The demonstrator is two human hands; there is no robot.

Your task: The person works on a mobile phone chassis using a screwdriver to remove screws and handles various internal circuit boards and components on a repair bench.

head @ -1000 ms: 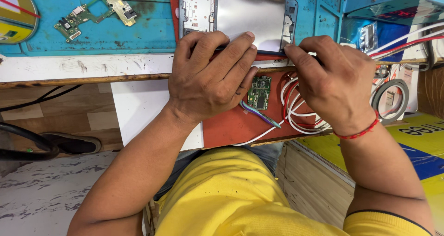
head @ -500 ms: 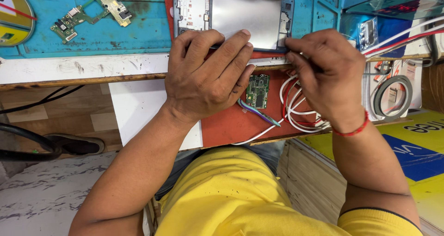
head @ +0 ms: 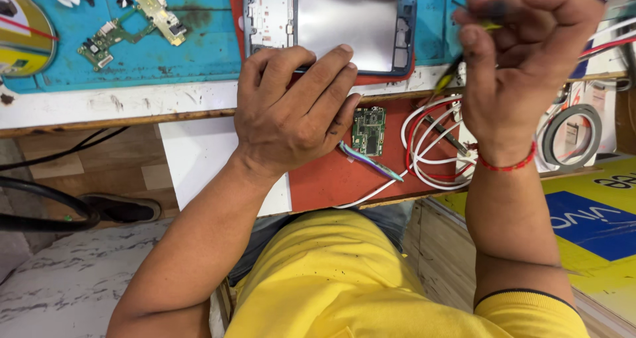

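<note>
An opened phone frame (head: 344,23) with a grey metal plate lies on a red mat at the bench's edge. My left hand (head: 295,109) rests flat on its near edge, fingers spread over the frame. My right hand (head: 523,53) is raised to the right of the phone, fingers pinched on a thin yellow-handled tool (head: 457,63) that looks blurred. A small green circuit board (head: 368,131) lies on the red mat (head: 331,179) between my hands.
Another green circuit board (head: 126,26) lies on the blue mat at the left. White and red cables (head: 430,146) coil under my right wrist. A roll of tape (head: 573,136) sits at the right, a yellow disc (head: 20,40) at far left.
My right hand has lifted off the phone's near right corner and moved up and to the right with the tool. My left hand has stayed on the frame.
</note>
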